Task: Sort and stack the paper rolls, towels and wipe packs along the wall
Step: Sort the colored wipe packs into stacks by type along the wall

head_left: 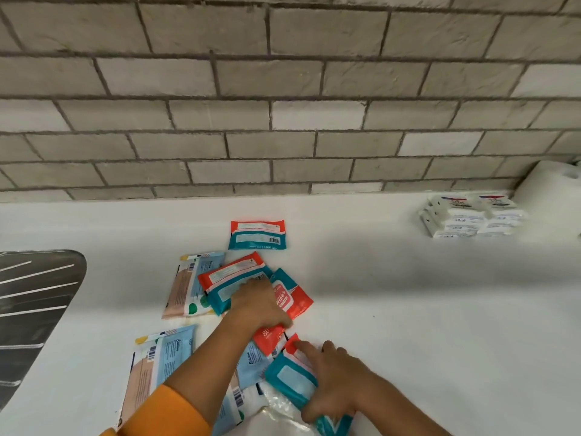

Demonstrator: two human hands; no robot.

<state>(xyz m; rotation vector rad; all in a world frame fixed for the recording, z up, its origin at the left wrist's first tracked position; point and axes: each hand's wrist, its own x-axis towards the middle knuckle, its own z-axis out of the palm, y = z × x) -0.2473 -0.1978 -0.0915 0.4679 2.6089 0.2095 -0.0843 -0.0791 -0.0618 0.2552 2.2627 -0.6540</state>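
Grey brick wall [283,89] at back; white counter [408,309] before it. Ribbed steel drainboard [37,294] set in counter, far left. Lone flat red-and-teal wipe pack [257,235] mid-counter, short of wall. Nearer: heap of red-and-teal packs [232,278], overlapping pale blue-and-beige packs [184,287] on left. Left hand [257,306] atop heap; right hand [336,382] round nearest teal-ended pack [289,377]. Far right by wall: stacked white packs [471,220], white paper roll [553,187] behind.

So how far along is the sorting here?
Early. Done: white packs stacked by the paper roll at the wall; one red-teal pack set apart. In hand: right hand grips a teal pack, left hand on the loose pile. Left: blue packs unsorted.
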